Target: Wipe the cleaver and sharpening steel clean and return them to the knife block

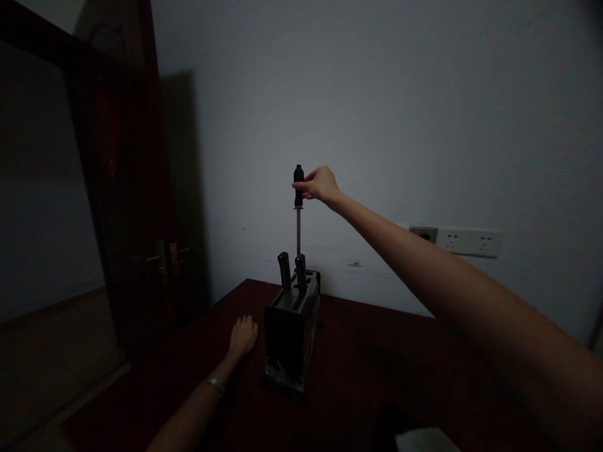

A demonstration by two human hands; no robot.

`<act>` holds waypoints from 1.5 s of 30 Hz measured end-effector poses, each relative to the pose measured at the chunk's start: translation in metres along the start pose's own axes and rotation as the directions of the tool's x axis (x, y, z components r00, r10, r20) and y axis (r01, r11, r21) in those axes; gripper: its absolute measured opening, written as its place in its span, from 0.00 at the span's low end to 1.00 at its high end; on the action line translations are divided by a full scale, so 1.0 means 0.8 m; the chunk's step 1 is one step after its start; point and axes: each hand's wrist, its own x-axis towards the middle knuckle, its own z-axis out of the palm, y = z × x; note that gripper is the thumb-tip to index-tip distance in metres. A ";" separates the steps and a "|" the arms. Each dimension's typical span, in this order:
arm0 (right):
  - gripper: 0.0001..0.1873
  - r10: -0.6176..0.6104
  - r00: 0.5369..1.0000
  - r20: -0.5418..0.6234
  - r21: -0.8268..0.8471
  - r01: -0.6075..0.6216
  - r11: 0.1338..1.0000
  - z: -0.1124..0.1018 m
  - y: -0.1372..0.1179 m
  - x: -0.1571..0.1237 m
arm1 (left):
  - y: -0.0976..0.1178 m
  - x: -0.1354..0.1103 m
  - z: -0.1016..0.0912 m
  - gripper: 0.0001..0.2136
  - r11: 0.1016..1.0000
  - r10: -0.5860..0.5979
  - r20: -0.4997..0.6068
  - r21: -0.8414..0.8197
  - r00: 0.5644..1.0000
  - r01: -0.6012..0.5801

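My right hand [321, 184] pinches the black handle of a sharpening steel [298, 207] and holds it upright above a dark knife block [291, 329]. The steel's thin rod reaches down to the block's top. Two black knife handles [292, 270] stick out of the block's slots. My left hand [242, 336] lies flat on the dark red table [377, 370], fingers forward, just left of the block; a watch is on its wrist.
A dark wooden door [127, 188] with metal handles stands open at the left. A white socket strip [459, 241] is on the wall at the right. A pale object [424, 439] lies at the table's near edge.
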 end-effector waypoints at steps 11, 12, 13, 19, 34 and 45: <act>0.12 0.022 1.000 0.013 0.043 -0.023 0.999 0.004 0.005 -0.010 | -0.002 0.001 0.005 0.18 1.000 0.007 -0.015 -0.003 1.000 -0.007; 0.12 0.024 1.000 0.015 0.047 -0.024 0.999 0.005 0.005 -0.010 | -0.002 0.001 0.005 0.18 1.000 0.009 -0.019 -0.003 1.000 -0.009; 0.12 0.023 1.000 0.019 0.048 -0.024 0.999 0.006 0.005 -0.010 | -0.002 0.001 0.005 0.18 1.000 0.011 -0.023 -0.002 1.000 -0.011; 0.12 0.020 0.999 0.034 0.051 -0.022 0.998 0.010 0.006 -0.011 | -0.002 0.001 0.006 0.18 1.000 0.012 -0.031 0.004 0.999 -0.012; 0.13 0.050 0.996 0.069 0.035 -0.052 0.998 0.018 -0.002 -0.016 | -0.003 0.005 0.013 0.18 1.000 -0.006 -0.027 0.005 1.000 0.006; 0.14 0.064 0.994 0.085 0.032 -0.067 0.997 0.016 -0.004 -0.022 | -0.003 0.004 0.010 0.18 1.000 -0.004 -0.024 0.001 1.000 0.004</act>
